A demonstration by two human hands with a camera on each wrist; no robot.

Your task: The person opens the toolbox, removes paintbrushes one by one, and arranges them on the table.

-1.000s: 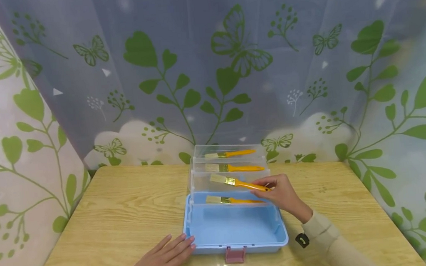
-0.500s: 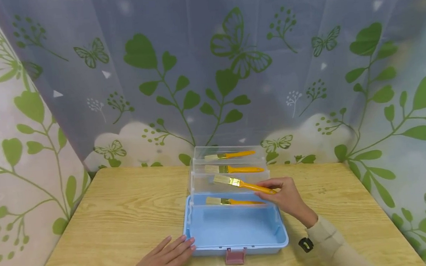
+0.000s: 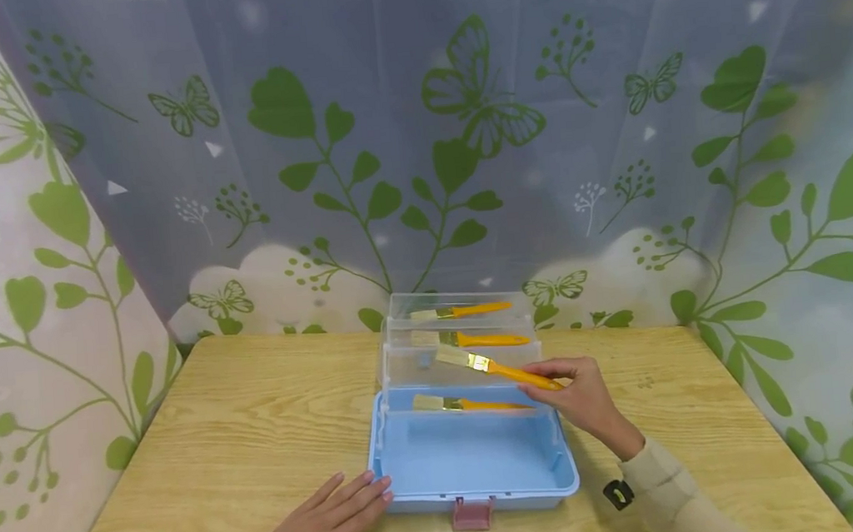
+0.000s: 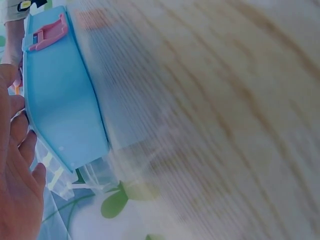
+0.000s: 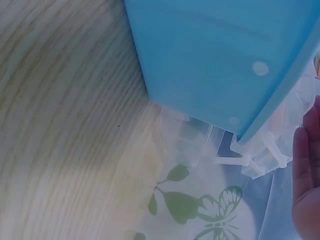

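Observation:
My right hand (image 3: 587, 399) pinches the end of a paintbrush (image 3: 510, 370) with an orange handle and pale bristles. The brush slants over the clear fold-out trays (image 3: 397, 368) of a light blue storage box (image 3: 472, 463), bristles pointing left. Another paintbrush (image 3: 482, 403) lies in the lowest tray, and two more of them rest in the tiers behind. Straight fingers of my left hand (image 3: 334, 520) touch the box's front left corner. In the left wrist view that hand (image 4: 22, 160) lies along the rim. Only part of my right hand (image 5: 307, 170) shows in the right wrist view.
A pink latch (image 3: 472, 515) hangs from the box's front edge. The box stands on a wood-grain table (image 3: 272, 412). Behind the table hangs a curtain (image 3: 389, 177) printed with leaves and butterflies, and similar cloth closes both sides.
My right hand has drifted a little right and toward me, and the paintbrush has moved with it. My left hand stays at the box's corner.

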